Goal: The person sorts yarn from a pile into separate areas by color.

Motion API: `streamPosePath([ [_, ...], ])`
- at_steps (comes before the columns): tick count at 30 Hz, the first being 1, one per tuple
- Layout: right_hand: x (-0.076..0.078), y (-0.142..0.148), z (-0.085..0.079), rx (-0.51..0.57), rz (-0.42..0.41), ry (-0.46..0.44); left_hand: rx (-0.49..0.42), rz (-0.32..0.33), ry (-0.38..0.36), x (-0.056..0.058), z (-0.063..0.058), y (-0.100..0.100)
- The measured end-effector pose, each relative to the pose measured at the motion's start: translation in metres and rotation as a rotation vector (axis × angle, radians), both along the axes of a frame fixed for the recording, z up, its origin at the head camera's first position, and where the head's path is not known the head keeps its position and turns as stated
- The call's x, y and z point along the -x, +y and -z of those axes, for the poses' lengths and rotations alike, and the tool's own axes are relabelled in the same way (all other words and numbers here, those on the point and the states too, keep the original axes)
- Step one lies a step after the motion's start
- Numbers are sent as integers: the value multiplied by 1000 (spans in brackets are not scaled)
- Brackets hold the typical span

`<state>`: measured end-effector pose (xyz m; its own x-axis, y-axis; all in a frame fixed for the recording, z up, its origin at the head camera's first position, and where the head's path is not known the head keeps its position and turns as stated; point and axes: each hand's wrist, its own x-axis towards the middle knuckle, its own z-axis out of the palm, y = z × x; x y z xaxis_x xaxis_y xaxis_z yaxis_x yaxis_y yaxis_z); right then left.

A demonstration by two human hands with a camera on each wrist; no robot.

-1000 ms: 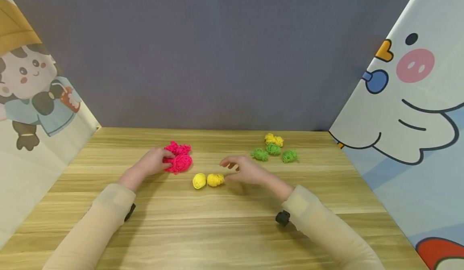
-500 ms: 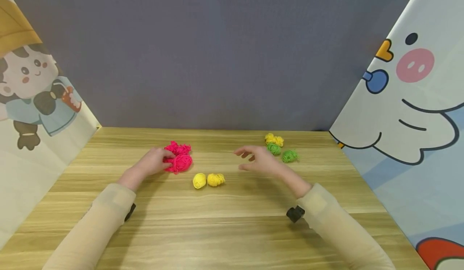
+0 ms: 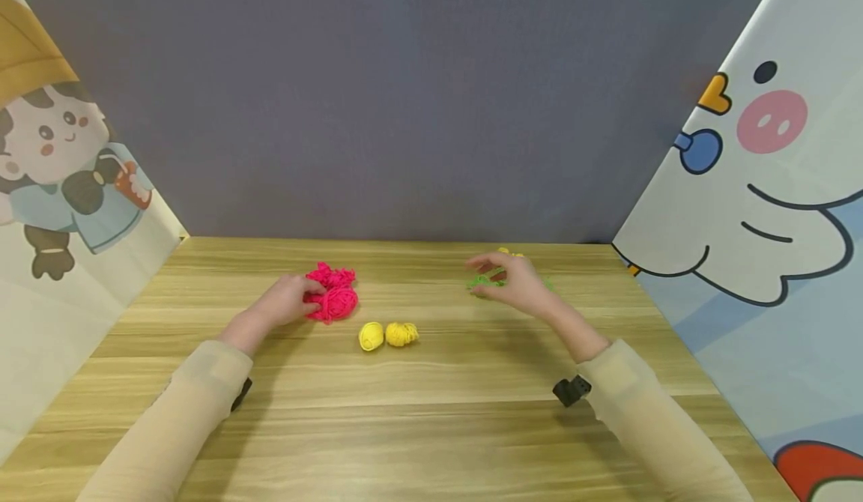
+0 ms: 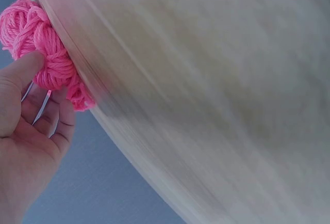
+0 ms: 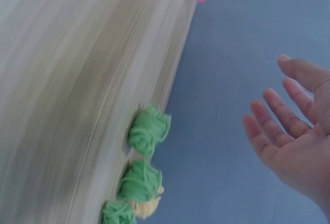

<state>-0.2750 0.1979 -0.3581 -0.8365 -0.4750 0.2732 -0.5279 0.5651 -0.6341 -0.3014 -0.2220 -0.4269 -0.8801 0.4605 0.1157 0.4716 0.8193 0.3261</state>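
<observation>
On the left of the table, my left hand (image 3: 283,300) pinches a pink ball of yarn (image 3: 339,303), thumb on its near side. More pink yarn (image 3: 329,274) lies just behind that ball. My right hand (image 3: 519,285) hovers over the green yarn balls, fingers loosely bent and holding nothing. In the head view it covers most of them. The right wrist view shows three green balls of yarn, one (image 5: 149,129) apart from a second (image 5: 140,181) and a third (image 5: 118,212), with pale yellow yarn (image 5: 147,207) beside them.
Two yellow balls of yarn, one (image 3: 371,336) left of the other (image 3: 401,334), sit mid-table between the hands. A grey panel (image 3: 404,112) rises behind the wooden table (image 3: 377,427). Printed cartoon panels (image 3: 762,210) flank both sides.
My right hand has moved away from the yellow balls, right and back, to over the green yarn. My left hand stays on the pink yarn.
</observation>
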Motion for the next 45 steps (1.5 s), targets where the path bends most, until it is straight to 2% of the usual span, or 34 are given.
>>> streamPosePath([
  [6, 3, 13, 1, -2, 58, 37, 1, -4, -5, 0, 0, 0],
  [11, 8, 24, 4, -8, 133, 24, 0, -3, 7, 0, 1, 0],
  [26, 31, 47, 25, 21, 295, 47, -6, -11, -5, -1, -1, 2],
  [33, 45, 54, 36, 101, 338, 89, -3, -1, 17, -2, 0, 2],
  [38, 53, 59, 40, 131, 360, 79, -3, 8, 29, -2, 0, 2],
  [45, 63, 68, 49, 126, 403, 40, 7, -8, -1, -1, -1, 1],
])
